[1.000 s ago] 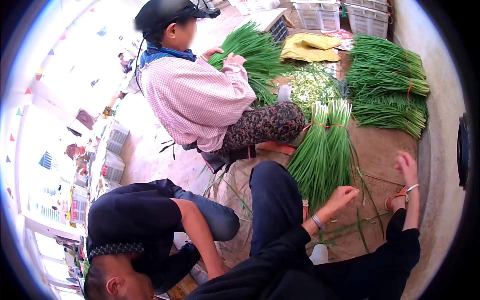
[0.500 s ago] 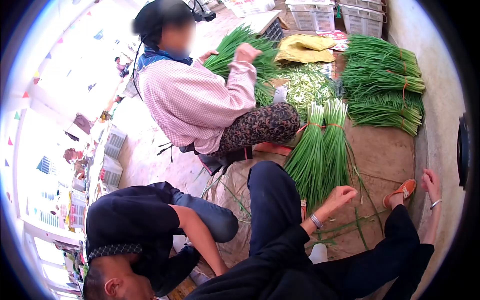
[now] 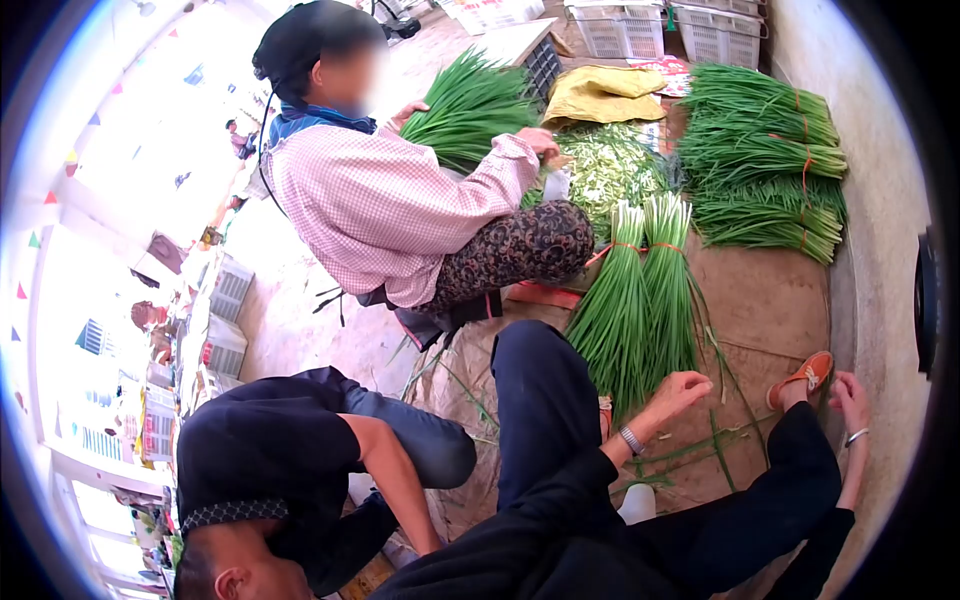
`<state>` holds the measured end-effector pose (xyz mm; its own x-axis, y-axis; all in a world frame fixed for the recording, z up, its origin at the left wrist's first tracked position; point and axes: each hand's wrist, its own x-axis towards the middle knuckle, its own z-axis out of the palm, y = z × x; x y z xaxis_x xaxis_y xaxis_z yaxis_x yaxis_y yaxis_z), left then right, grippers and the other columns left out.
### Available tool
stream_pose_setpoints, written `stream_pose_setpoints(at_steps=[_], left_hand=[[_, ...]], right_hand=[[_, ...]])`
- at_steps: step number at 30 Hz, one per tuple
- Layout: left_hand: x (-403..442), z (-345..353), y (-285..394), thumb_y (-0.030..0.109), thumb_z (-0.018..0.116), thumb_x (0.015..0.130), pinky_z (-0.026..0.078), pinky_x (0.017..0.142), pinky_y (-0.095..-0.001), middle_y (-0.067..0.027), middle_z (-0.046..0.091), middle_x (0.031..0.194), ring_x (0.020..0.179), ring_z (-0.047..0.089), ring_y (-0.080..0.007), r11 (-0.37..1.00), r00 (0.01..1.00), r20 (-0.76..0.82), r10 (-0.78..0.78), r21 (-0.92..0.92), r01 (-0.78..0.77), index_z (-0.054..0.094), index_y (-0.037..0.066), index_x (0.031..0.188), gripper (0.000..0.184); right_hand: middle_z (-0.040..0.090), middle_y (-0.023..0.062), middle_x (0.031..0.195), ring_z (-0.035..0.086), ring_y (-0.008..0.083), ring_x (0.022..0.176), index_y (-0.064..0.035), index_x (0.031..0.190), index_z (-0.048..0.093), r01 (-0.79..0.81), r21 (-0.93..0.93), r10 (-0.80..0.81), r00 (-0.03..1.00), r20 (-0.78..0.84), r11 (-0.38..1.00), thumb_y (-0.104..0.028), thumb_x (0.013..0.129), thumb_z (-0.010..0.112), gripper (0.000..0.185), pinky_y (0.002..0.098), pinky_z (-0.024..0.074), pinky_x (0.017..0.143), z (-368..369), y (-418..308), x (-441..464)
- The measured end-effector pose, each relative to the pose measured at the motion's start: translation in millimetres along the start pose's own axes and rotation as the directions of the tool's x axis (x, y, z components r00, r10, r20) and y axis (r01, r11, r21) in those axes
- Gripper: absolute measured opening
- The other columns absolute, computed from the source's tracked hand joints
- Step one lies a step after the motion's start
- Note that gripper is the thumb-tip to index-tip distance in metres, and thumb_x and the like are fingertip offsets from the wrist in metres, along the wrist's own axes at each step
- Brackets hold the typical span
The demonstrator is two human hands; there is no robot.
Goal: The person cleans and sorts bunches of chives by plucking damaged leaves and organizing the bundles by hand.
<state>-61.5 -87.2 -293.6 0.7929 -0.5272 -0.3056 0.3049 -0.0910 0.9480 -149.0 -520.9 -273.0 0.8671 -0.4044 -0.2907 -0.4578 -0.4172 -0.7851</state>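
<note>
"What is on my left?"

"Farthest left, a person in a dark shirt [image 3: 265, 435] crouches, head down. Next, a person in a pink checked shirt [image 3: 370, 205] sits with a sheaf of long green leaves [image 3: 470, 110] in front, near a pile of pale scraps [image 3: 612, 170] and a yellow sack [image 3: 600, 95]."

"And ahead of me?"

"Two green bundles [image 3: 622, 310] lie side by side on the brown floor covering [image 3: 770, 290], red ties around them near the pale ends, leaf tips towards you. Your left hand [image 3: 683, 394] is just beside those tips. Its fingers curl inward; nothing shows in them, but I cannot tell whether they are closed."

"And on my right?"

"A stack of tied greens [image 3: 765, 160] near the wall [image 3: 885, 200]. Closer to you is your orange shoe [image 3: 803, 380], with your right hand [image 3: 849, 395] just beside it, fingers bent; I cannot tell whether they grip anything."

"How are these bundles best handled?"

"I'd hold them at the ties, where the stems look firm, and support the leaves with your other palm so they don't crease."
</note>
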Motion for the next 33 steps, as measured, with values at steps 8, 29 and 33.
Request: stream_pose_setpoints(at_steps=[8, 29, 33], left_hand=[[2, -1, -9, 0.030, 0.059, 0.085, 0.048, 0.068, -0.0247, -0.0057, 0.064, 0.088, 0.075, 0.060, -0.0113, 0.998, 0.999, -0.001, -0.033, 0.057, 0.033, 0.060, -0.003, 0.106, 0.039], [2, 0, -19, 0.029, 0.061, 0.085, 0.049, 0.068, -0.0252, -0.0070, 0.064, 0.090, 0.077, 0.060, -0.0123, 0.999, 0.999, 0.012, -0.036, 0.000, 0.036, 0.059, -0.002, 0.108, 0.039], [2, 3, -18, 0.029, 0.062, 0.082, 0.049, 0.061, -0.0253, -0.0077, 0.066, 0.085, 0.070, 0.061, -0.0115, 0.999, 0.999, -0.052, -0.005, -0.032, 0.004, 0.062, -0.002, 0.102, 0.036]], right_hand=[[0.062, 0.0024, 0.087, 0.057, 0.0076, 0.062, -0.0049, 0.116, 0.054, -0.157, 0.078, 0.124, 0.938, 0.324, 0.985, -0.024, 0.088, 0.054, 0.034, 0.0179, 0.0440, 0.052, 26, 3, -26], [0.052, 0.0128, 0.123, 0.048, 0.0203, 0.114, 0.0029, 0.128, 0.043, -0.060, 0.176, -0.011, 0.926, 0.378, 0.983, -0.014, 0.085, 0.057, 0.048, 0.0301, 0.0361, 0.099, 47, 93, 26], [0.052, 0.0130, 0.124, 0.048, 0.0194, 0.114, 0.0026, 0.127, 0.044, -0.077, 0.107, 0.024, 0.903, 0.429, 0.991, -0.017, 0.086, 0.057, 0.048, 0.0290, 0.0352, 0.099, 46, 94, 33]])
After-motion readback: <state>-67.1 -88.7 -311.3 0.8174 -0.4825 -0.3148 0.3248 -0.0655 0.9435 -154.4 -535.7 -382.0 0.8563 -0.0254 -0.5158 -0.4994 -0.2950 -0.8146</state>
